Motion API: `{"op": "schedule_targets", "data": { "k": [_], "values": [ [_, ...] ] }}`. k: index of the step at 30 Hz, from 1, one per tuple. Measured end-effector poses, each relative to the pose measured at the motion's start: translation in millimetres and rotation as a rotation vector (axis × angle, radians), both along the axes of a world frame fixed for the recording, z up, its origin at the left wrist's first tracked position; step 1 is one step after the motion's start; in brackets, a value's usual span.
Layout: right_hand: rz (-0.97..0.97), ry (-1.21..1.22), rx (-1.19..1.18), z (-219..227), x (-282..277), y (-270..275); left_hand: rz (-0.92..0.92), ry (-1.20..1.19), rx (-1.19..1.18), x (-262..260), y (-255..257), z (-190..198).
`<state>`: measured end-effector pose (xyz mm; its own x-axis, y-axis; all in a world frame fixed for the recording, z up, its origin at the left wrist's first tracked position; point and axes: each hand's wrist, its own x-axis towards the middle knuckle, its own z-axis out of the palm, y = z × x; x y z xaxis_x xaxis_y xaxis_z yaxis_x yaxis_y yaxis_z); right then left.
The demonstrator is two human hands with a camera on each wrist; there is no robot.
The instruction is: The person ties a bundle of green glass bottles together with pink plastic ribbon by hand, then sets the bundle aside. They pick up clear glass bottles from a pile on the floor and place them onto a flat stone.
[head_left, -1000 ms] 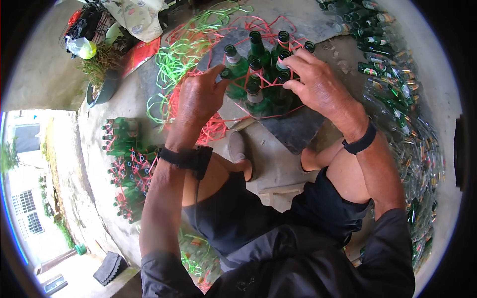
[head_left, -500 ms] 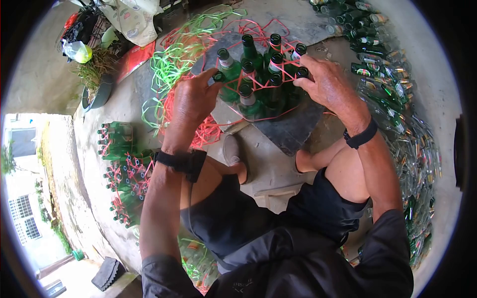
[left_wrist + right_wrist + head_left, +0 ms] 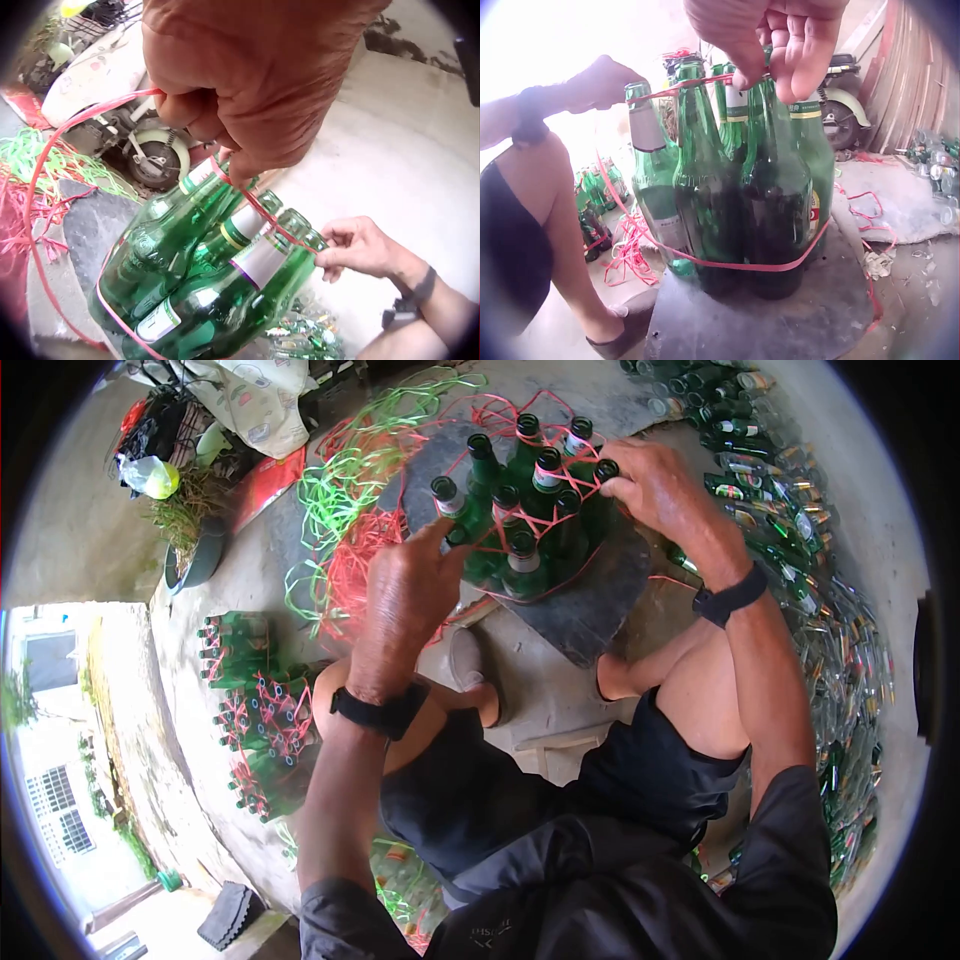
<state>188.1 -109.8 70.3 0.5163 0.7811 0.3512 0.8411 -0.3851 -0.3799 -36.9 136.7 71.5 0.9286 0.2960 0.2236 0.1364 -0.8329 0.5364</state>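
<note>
Several green bottles (image 3: pixel 484 468) stand upright in a tight cluster, with red string (image 3: pixel 742 266) looped round their bodies and crossing between the necks. In the head view my left hand (image 3: pixel 405 600) is at the near-left bottle's neck. The left wrist view shows that hand (image 3: pixel 255 82) with curled fingers, gripping red string (image 3: pixel 43 161) that trails from it. My right hand (image 3: pixel 665 495) is at the far-right bottle's mouth. Seen from the right wrist, its thumb and fingers (image 3: pixel 787 79) pinch round a bottle neck beside the string; the neck's top is partly hidden.
The cluster stands on a dark slab (image 3: pixel 590 615). Tangled green string (image 3: pixel 345 495) and red string lie left of it. More bundled bottles (image 3: pixel 240 650) stand at the left, and many loose bottles (image 3: pixel 800 600) lie piled along the right. A plant pot (image 3: pixel 195 560) is at the upper left.
The bottle cluster has turned slightly between the hands. My left hand has moved a little right and towards the body, while my right hand has moved slightly away from the body.
</note>
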Motion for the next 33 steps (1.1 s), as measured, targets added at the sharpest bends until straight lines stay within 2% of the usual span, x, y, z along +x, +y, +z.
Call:
{"op": "schedule_targets", "data": {
  "k": [4, 8, 13, 17, 20, 22, 23, 26, 31, 33],
  "values": [
    [0.044, -0.042, 0.030, -14, 34, 5, -0.027, -0.065, 0.018, -2, -30, -5],
    [0.024, -0.062, 0.058, -22, 46, 15, 0.048, -0.045, 0.032, -2, -60, -5],
    [-0.041, -0.140, 0.167, -28, 35, 25, 0.110, -0.076, -0.006, -5, -68, -9],
    [-0.098, -0.051, 0.091, -6, 18, 22, 0.056, -0.072, 0.017, -5, -64, -6],
    [-0.051, 0.023, 0.182, 16, -15, 19, 0.043, -0.039, 0.047, -4, -61, -2],
    [0.177, 0.096, 0.159, 19, -27, 17, 0.017, -0.024, 0.060, -4, -59, 1],
    [0.190, 0.182, 0.062, 17, -31, 16, -0.005, -0.011, 0.068, -4, -58, 2],
    [0.149, 0.103, 0.106, 4, -39, 17, -0.028, 0.004, 0.156, -3, -53, 1],
    [0.137, 0.121, 0.105, 0, -37, 17, -0.117, 0.043, 0.197, 1, -48, 12],
    [0.223, 0.222, 0.035, 6, -39, 15, -0.151, 0.051, 0.217, 3, -46, 17]
  ]
}}
